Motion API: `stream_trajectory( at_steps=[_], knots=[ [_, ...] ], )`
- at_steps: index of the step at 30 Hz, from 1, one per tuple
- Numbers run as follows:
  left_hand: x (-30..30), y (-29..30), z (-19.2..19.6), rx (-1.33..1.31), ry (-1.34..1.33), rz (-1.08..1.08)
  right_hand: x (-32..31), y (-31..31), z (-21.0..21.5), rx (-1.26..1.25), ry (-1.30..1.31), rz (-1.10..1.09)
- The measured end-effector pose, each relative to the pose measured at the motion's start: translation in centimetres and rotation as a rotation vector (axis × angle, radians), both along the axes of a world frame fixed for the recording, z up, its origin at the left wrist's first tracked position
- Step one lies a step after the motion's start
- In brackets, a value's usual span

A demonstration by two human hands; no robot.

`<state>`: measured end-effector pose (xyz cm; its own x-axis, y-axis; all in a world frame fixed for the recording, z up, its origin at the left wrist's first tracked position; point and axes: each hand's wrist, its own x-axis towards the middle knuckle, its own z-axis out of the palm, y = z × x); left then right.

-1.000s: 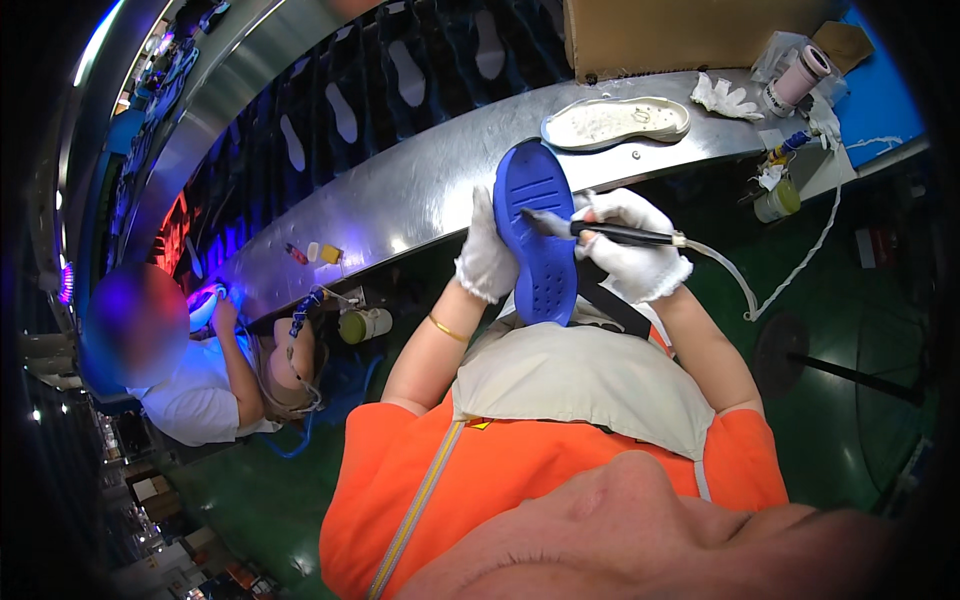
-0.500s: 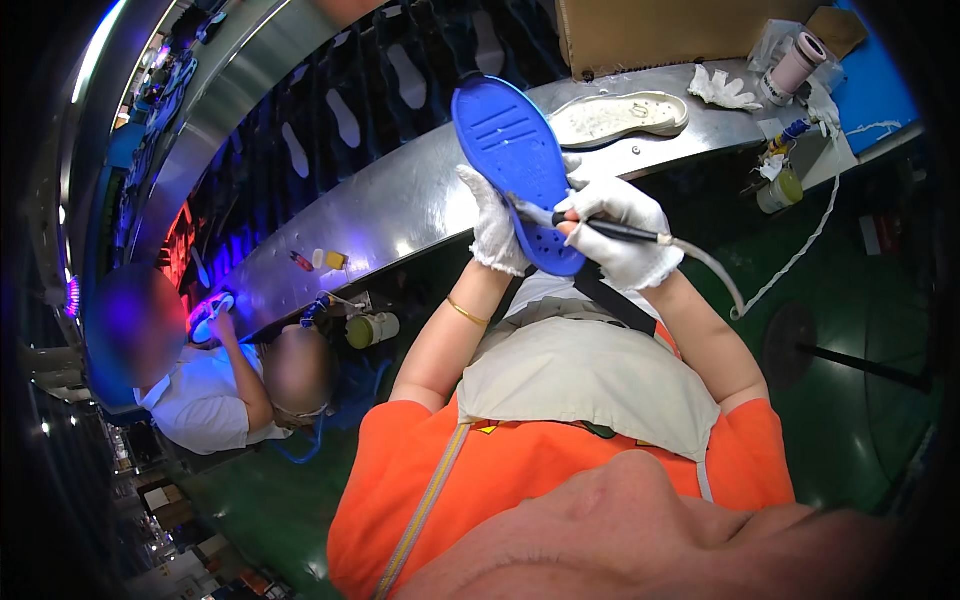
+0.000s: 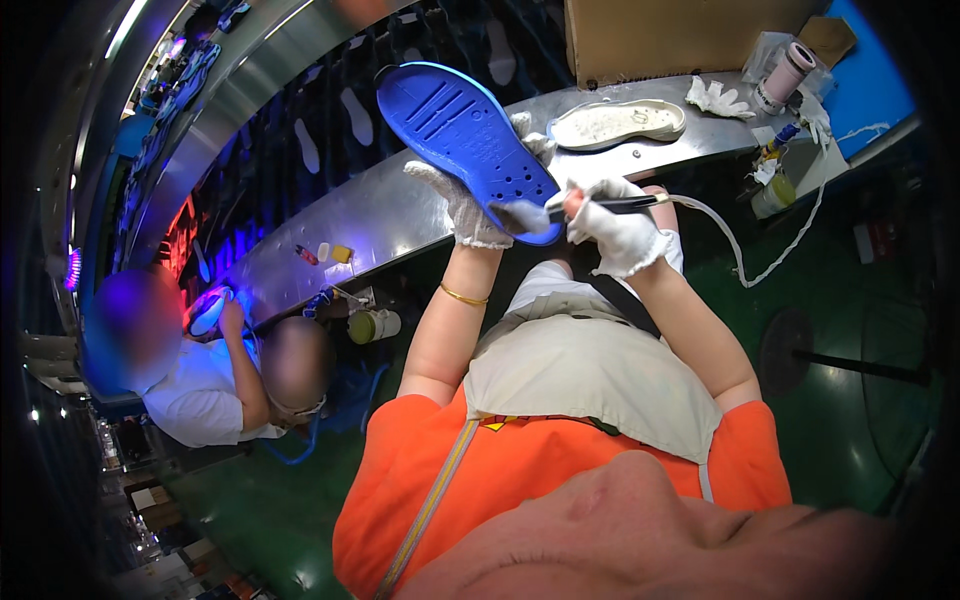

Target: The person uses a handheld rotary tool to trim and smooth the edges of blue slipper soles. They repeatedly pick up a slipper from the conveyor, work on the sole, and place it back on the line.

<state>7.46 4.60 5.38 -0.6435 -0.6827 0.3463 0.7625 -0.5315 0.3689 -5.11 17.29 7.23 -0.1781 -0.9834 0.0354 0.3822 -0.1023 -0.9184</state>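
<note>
A blue shoe sole (image 3: 465, 145) is tilted up above the metal ledge, its face with grooves and small holes turned toward me. My left hand (image 3: 464, 208), in a white glove, grips it from beneath, with fingertips showing past its far right edge. In my right hand (image 3: 622, 232), gloved with bare fingertips, is a brush (image 3: 618, 205) with a dark handle and a pale hose at its back end. The motion-blurred brush tip lies at the sole's near end, by the lower edge; whether it touches I cannot tell.
A white sole (image 3: 618, 124) and a white glove (image 3: 719, 97) lie on the metal ledge (image 3: 400, 215), near a pink bottle (image 3: 786, 76). Behind stands a cardboard box (image 3: 680, 40). Jars (image 3: 374, 326) hang below the ledge. At left a co-worker (image 3: 200, 390) handles a shoe part.
The blue sole has moved left and tilted further left, with my left hand under it. The brush has shifted to the sole's near end, and its hose now swings wider.
</note>
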Motion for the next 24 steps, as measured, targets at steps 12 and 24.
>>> stream_trajectory(
  at_steps=[12, 24],
  knots=[
    [0.4, -1.0, 1.6, -0.161, -0.175, 0.05, -0.1, 0.0, -0.8, -0.06, -0.127, -0.027],
    [-1.9, -3.8, 2.0, -0.438, -0.698, -0.195, -5.3, -0.7, -0.3, 0.064, 0.085, 0.274]
  ],
)
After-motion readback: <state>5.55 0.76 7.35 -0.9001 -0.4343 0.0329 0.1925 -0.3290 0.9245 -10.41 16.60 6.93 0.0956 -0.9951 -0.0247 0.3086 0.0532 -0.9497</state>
